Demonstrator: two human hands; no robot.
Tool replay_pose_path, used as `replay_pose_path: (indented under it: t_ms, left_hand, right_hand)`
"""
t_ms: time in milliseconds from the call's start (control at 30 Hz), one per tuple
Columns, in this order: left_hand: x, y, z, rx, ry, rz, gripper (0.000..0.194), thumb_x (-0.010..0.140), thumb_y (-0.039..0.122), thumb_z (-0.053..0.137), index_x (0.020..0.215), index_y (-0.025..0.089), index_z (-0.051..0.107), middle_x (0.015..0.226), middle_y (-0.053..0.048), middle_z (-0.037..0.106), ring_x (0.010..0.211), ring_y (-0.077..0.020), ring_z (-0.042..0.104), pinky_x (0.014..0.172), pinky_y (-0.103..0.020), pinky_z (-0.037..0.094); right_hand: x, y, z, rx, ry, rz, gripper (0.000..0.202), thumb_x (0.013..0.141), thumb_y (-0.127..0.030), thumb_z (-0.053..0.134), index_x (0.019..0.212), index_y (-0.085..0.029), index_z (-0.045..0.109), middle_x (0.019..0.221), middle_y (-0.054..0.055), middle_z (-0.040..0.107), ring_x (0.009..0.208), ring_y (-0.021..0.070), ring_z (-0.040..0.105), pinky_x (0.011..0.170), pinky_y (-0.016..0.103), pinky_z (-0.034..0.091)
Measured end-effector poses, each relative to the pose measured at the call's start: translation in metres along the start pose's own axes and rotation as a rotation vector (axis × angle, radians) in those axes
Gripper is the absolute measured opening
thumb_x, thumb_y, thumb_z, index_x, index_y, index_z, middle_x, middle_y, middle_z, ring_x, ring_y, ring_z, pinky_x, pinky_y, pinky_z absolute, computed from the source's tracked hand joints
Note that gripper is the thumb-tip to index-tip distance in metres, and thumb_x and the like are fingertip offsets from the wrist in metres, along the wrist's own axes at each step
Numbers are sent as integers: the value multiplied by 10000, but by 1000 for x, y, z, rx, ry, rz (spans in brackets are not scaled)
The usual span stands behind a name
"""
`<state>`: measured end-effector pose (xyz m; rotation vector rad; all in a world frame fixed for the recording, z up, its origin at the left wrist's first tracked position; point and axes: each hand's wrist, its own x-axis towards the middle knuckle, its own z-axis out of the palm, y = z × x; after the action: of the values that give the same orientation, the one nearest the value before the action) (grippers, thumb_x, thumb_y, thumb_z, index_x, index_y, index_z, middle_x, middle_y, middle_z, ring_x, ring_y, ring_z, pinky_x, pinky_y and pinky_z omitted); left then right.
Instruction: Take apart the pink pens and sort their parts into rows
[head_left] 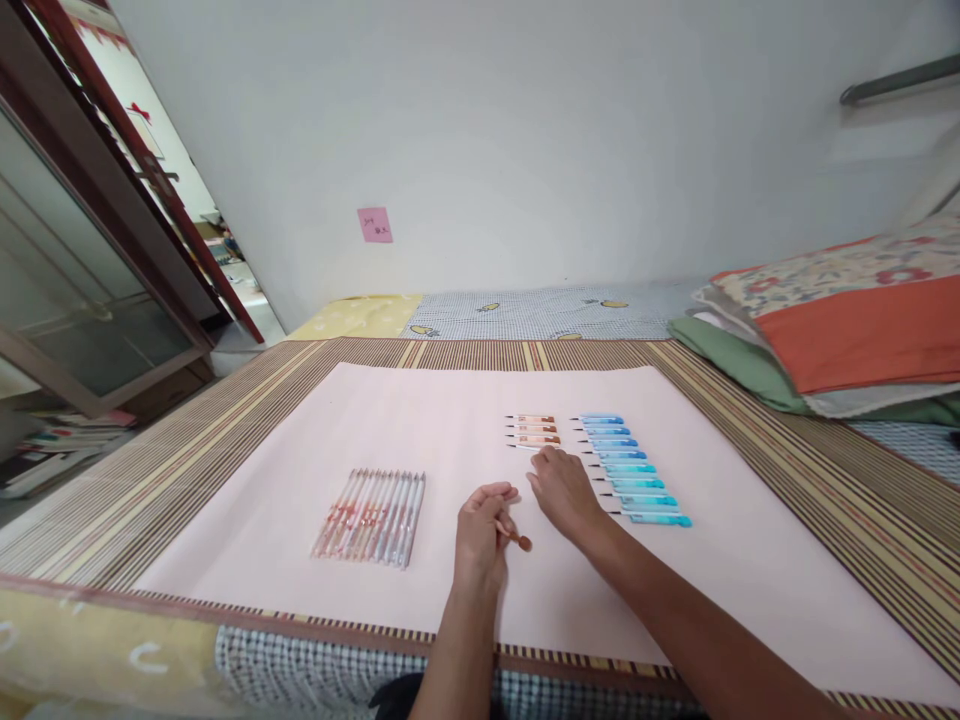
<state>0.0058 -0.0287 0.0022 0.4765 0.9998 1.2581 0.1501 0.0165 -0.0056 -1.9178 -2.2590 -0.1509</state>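
Lying just below three brown pencils [537,430], a slim pencil [521,447] points its dark tip left, back end under the right hand [564,490]. Fingers bend over it; whether that grip is pinching, I can't tell! Light fingertips look wisest, keeping it parallel without nudging its neighbours. Nearby, the left hand [481,535] has its grip curled closed around a brown-ended stick [524,543]. Blue pencils [611,442] lie right, clear pens [375,515] well left, all on pale paper [262,480].

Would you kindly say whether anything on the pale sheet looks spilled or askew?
Nothing stands out: the blue pens form a column, clear pens lie side by side, and the pale sheet shows no spill.
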Motion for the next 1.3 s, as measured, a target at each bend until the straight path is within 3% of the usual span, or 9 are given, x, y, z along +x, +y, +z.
replay_pose_path:
  t_ms: [133,400,733,967,1300]
  left_hand:
    - [-1,0,0,1,-9,-6,289,584,237,690,856,140,670,595,-8,672,344,-68,323,369,-312,483]
    - [0,0,0,-4,-3,0,292,572,242,687,846,142,666,610,-16,678,342,-62,319,353,-294,461]
    - [0,-1,-1,23,-5,8,282,604,244,683,864,134,672,627,-13,674,355,-67,330,362,-310,484]
    - [0,-1,0,-4,6,-1,252,607,215,673,846,133,665,686,-40,706,347,-48,322,345,-266,432]
    - [0,-2,-1,5,-9,2,279,617,239,691,873,131,671,665,-22,693,354,-68,344,359,-316,484]
  right_hand:
    - [2,2,4,16,20,-17,142,1003,-242,557,1022,-154,667,1100,120,672,1026,251,620,880,361,382]
    - [0,4,4,50,33,-51,115,993,-200,553,982,-159,660,1062,99,668,989,235,618,877,342,377]
    - [-15,22,-11,-28,9,162,172,985,-172,502,996,-139,670,1101,148,704,1082,283,612,883,378,350]
    - [-9,20,-14,-10,-24,184,187,983,-181,505,1009,-118,679,1100,174,721,1083,298,625,874,386,351]
    - [-9,21,-12,-18,-15,170,169,996,-205,508,1006,-137,662,1094,157,730,1082,288,621,869,378,344]
